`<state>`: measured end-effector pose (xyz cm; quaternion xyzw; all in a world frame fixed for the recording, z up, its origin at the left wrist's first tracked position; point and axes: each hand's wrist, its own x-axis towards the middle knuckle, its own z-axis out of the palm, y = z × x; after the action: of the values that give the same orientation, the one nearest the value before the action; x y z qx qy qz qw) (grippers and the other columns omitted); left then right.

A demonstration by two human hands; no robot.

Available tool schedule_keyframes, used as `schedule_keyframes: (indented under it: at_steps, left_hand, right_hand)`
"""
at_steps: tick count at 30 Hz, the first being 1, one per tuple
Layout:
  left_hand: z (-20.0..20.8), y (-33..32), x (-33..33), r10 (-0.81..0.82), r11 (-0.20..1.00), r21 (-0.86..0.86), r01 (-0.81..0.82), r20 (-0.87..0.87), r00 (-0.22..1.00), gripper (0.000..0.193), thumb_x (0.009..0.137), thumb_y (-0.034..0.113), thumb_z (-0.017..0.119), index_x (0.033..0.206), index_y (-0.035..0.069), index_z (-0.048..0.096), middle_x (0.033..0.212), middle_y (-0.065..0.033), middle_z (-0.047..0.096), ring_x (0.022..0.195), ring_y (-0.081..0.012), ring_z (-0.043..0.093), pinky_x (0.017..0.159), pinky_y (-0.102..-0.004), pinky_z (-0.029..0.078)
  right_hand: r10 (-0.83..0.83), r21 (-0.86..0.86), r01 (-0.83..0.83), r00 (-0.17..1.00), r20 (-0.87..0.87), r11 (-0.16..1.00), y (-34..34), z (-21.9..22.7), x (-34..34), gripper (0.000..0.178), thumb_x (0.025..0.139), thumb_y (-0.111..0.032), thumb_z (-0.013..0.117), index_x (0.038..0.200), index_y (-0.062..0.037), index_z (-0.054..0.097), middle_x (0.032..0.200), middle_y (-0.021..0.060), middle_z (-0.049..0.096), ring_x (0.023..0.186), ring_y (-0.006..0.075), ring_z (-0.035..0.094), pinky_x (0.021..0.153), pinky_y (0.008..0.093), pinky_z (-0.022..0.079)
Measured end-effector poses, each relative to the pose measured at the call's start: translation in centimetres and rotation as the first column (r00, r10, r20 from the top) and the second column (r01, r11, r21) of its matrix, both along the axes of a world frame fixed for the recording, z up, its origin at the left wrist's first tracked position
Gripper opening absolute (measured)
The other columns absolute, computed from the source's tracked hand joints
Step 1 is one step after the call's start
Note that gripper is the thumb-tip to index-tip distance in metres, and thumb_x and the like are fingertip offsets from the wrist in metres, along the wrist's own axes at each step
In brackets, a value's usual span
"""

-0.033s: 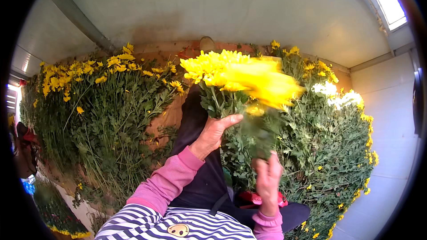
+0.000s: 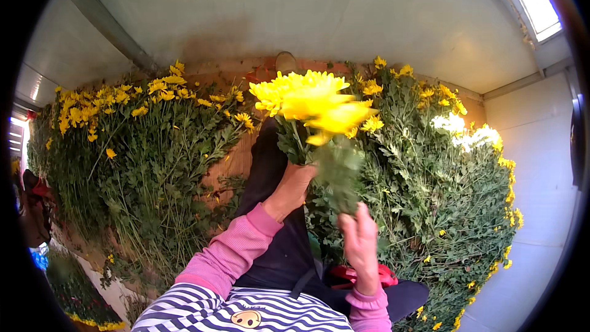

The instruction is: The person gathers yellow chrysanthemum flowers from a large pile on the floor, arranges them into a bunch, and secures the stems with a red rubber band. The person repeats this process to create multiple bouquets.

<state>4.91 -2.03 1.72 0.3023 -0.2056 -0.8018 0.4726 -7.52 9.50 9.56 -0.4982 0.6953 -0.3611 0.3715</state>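
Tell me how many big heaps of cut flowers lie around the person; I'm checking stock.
2. The left heap lies beside the left hand; the right heap lies behind the right hand. More may be hidden beyond the frame.

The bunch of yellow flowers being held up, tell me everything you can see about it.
The bunch of yellow flowers is a tight cluster of bright yellow chrysanthemum-like blooms on green leafy stems, held upright in front of the person. The left hand grips the stems just below the heads. One stem on the bunch's right side looks motion-blurred, with the right hand at its lower end. Heaps of similar cut flowers lie on both sides behind it.
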Motion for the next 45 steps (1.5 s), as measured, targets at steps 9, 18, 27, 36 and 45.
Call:
schedule_keyframes:
  at_steps: [9,18,27,36,45]
  left_hand:
    - [-3.2,0.5,1.1,-0.14,0.983,-0.124,0.134,-0.046,0.989,0.05,0.096,0.043,0.054,0.131,0.008,0.048,0.12,0.0004,0.056,0.103,-0.0096,0.054,0.089,-0.0293,0.046]
    - [-0.3,2.1,0.3,-0.051,0.975,-0.213,0.068,0.083,0.995,0.044,0.081,0.012,0.067,0.122,0.003,0.054,0.111,-0.0031,0.061,0.101,-0.0133,0.058,0.088,-0.032,0.048]
    - [-1.5,2.2,0.7,-0.023,0.999,-0.039,0.019,-0.095,0.995,0.055,0.071,0.017,0.08,0.119,0.005,0.057,0.111,-0.0011,0.061,0.101,-0.0142,0.057,0.087,-0.03,0.046]
    - [0.0,2.5,1.4,-0.131,0.98,0.167,0.107,0.14,0.982,0.044,0.075,0.008,0.067,0.117,-0.001,0.058,0.108,-0.0063,0.063,0.098,-0.0163,0.059,0.085,-0.0309,0.049]
    - [0.9,1.3,2.5,-0.162,0.983,0.069,0.169,-0.091,0.983,0.044,0.068,0.022,0.063,0.103,-0.002,0.052,0.09,-0.0109,0.054,0.084,-0.0223,0.053,0.076,-0.0333,0.043]
  right_hand:
    - [0.023,-0.125,-0.022,1.0,0.01,0.992,-0.8,-3.8,0.1,0.01,0.092,-0.007,0.057,0.098,0.0001,0.056,0.069,0.0093,0.051,0.058,0.0204,0.049,0.055,0.0302,0.041]
    - [-0.079,-0.314,0.0,0.968,-0.237,0.949,-1.0,-4.6,1.3,0.018,0.08,0.001,0.062,0.097,0.0008,0.055,0.079,0.0167,0.051,0.068,0.0354,0.054,0.059,0.0396,0.044]
    - [-0.119,-0.345,-0.035,0.902,-0.415,0.938,-2.8,-3.7,1.2,0.046,0.083,-0.003,0.062,0.128,-0.0015,0.053,0.083,0.0144,0.053,0.073,0.0334,0.056,0.062,0.0415,0.046]
    - [0.037,-0.225,-0.249,0.744,-0.667,0.942,-4.3,-1.9,2.1,0.057,0.073,-0.009,0.069,0.127,0.0003,0.053,0.09,0.0121,0.055,0.078,0.0304,0.056,0.065,0.0396,0.046]
    - [-0.224,-0.087,0.211,0.82,-0.527,0.974,-4.9,-16.5,-12.6,0.022,0.091,-0.013,0.054,0.11,-0.0017,0.061,0.105,0.0179,0.064,0.097,0.0319,0.059,0.083,0.0426,0.049]
